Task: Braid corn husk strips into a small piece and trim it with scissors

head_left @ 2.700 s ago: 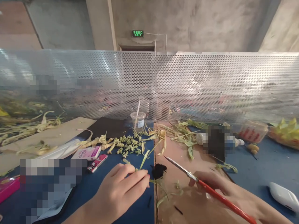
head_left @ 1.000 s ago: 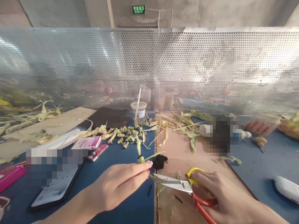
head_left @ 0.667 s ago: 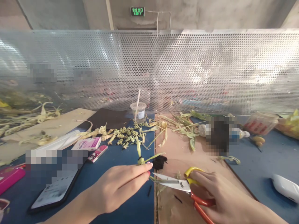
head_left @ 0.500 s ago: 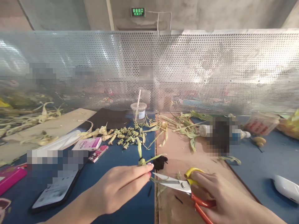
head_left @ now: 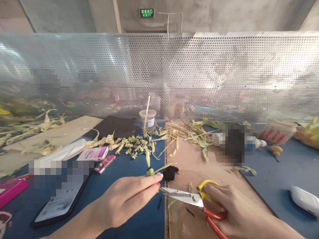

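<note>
Red-and-yellow scissors (head_left: pixel 195 198) point left toward a knotted green leaf (head_left: pixel 150 172).

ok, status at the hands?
Left hand pinching green knotted leaf bundle. Right hand holding silver scissors with red and yellow handles, pointed left. Possible snag: tangled black clump nearby.

The one view looks from the person's head, forward and down over the table (head_left: pixel 144 220), with the cup (head_left: pixel 150 121) near its middle. It sits close to the left hand (head_left: pixel 122 200) and right hand (head_left: pixel 233 207), both on the near side of the cup; the mesh (head_left: pixel 211 73) stands just beyond the cup, the sign (head_left: pixel 147 13) farther off, above the cup
</note>
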A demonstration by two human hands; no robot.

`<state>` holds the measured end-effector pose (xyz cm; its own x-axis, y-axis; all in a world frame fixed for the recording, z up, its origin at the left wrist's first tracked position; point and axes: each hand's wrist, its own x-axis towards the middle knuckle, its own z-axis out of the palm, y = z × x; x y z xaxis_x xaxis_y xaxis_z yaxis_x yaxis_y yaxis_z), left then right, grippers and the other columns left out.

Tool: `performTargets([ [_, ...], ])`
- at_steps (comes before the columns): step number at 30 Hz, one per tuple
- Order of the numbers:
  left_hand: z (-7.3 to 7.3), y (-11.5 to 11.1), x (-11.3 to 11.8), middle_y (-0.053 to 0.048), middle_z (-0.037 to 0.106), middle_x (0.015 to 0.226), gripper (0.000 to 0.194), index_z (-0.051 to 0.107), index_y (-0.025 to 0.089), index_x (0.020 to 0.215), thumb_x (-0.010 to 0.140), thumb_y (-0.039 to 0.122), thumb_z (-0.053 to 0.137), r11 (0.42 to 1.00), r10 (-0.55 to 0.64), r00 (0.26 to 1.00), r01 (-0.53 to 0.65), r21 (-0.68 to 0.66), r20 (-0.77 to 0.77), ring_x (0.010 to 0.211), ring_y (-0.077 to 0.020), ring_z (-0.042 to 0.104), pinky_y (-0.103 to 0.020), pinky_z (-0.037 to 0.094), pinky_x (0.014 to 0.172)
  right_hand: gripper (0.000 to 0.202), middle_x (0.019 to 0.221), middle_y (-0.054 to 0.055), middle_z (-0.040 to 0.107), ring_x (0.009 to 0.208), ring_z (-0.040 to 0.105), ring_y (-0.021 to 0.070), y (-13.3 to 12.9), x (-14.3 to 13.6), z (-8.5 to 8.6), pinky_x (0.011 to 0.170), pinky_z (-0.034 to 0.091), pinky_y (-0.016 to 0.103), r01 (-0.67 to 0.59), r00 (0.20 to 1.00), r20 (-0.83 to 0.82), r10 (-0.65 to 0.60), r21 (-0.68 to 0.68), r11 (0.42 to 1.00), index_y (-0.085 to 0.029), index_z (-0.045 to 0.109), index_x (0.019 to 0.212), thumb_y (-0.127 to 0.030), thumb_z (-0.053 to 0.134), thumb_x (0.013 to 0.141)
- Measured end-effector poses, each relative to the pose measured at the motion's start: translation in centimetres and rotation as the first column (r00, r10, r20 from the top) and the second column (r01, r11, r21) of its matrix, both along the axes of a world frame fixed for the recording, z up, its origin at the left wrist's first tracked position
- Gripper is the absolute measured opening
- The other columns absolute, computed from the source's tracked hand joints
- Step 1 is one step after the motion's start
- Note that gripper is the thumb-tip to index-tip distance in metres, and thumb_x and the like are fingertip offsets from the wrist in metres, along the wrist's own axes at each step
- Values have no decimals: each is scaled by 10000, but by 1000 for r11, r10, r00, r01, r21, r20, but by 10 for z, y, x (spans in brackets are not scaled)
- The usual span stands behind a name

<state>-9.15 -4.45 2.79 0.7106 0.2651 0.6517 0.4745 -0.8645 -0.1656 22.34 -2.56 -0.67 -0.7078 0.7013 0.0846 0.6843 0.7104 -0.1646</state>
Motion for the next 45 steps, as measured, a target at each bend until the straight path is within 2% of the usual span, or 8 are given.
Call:
performTargets([
  [7,-1,-1,3,-89,608,1182,297,587,89,1101,876,85,393,999,-45,999,45,-16,21,1020,-117,589,-174,491,883,203,760,-2,534,610,478,141,-5,-4,10,572,347,246,-14,997,-78,10,-44,999,-217,412,825,-181,489,642],
  [13,0,-6,5,-64,638,1137,278,591,120,1092,868,78,431,999,22,998,-20,-43,55,981,-115,613,-179,502,865,172,744,-5,536,589,466,139,-4,-8,9,543,321,245,12,997,-71,-16,-62,998,-218,398,781,-193,487,635],
  [18,1,-7,8,-57,644,1126,280,580,128,1109,862,85,455,999,10,998,-7,-41,66,955,-106,622,-175,507,860,183,669,-21,473,528,393,120,-2,-6,4,508,244,254,16,999,-46,-16,-13,1000,-221,318,704,-189,479,624],
  [22,0,-6,7,-65,638,1130,274,585,113,1095,849,64,473,998,24,997,-20,-53,74,969,-108,616,-174,493,880,202,667,-29,461,526,405,115,-2,-5,1,504,244,248,0,998,-64,1,10,1000,-224,309,713,-173,478,615],
  [28,1,-1,2,-90,621,1159,281,568,103,1118,868,75,444,998,-36,998,39,-46,57,992,-108,606,-180,493,875,196,672,-13,529,553,516,138,-1,-4,5,494,312,233,39,987,-157,-18,129,991,-221,389,814,-146,466,649],
  [34,-1,0,2,-98,608,1179,303,552,100,1135,848,52,470,998,-23,997,27,-57,77,968,-107,617,-186,508,855,237,672,2,571,543,541,155,-4,-1,11,484,371,243,34,982,-187,5,205,978,-210,408,974,-247,468,748],
  [40,-11,1,0,-78,602,1191,345,561,108,1127,793,25,545,997,43,990,-33,-70,137,928,-117,636,-198,525,852,236,769,4,587,606,546,152,-4,-6,8,538,422,254,-14,974,-219,54,182,983,-221,418,889,-168,483,669],
  [45,-15,2,-1,-52,634,1147,379,570,120,1123,761,11,589,996,87,982,-83,-32,170,921,-110,640,-183,521,857,300,831,23,595,658,565,159,1,-3,0,557,441,253,0,961,-268,60,220,975,-209,429,933,-154,499,647],
])
